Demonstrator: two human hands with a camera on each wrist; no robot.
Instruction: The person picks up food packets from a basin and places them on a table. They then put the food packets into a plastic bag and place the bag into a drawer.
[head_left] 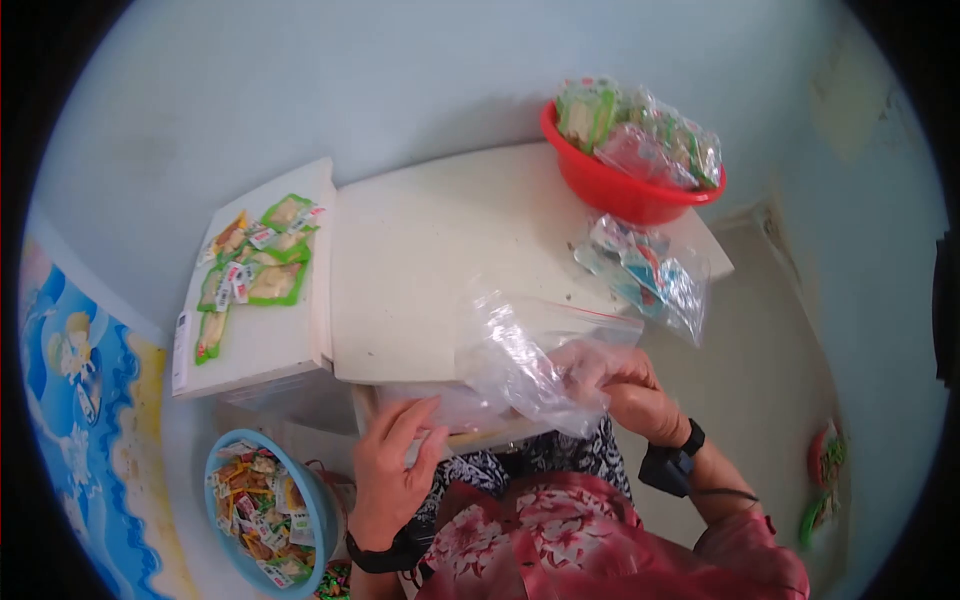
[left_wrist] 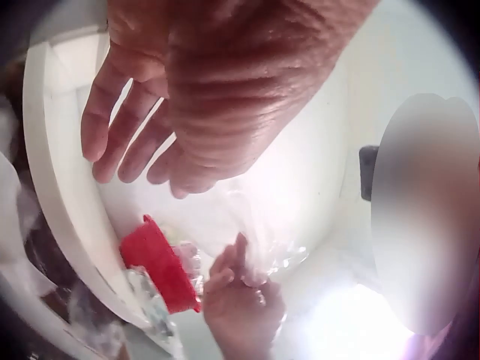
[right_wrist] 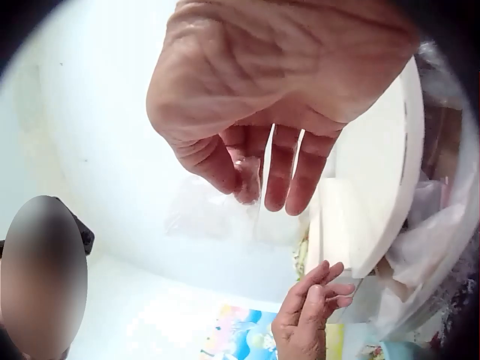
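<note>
Right of centre in the head view, our right hand (head_left: 635, 398) pinched the clear plastic bag (head_left: 520, 350) between thumb and fingertips. The bag's long axis slanted from upper left to lower right; we could not tell where its mouth pointed. Our left hand (head_left: 393, 475), lower left of centre, had its fingers slightly spread beside the drawer (head_left: 490, 436).

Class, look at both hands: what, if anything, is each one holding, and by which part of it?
The right hand pinches a clear plastic bag by its edge; which edge cannot be told. The left hand holds nothing.
</note>
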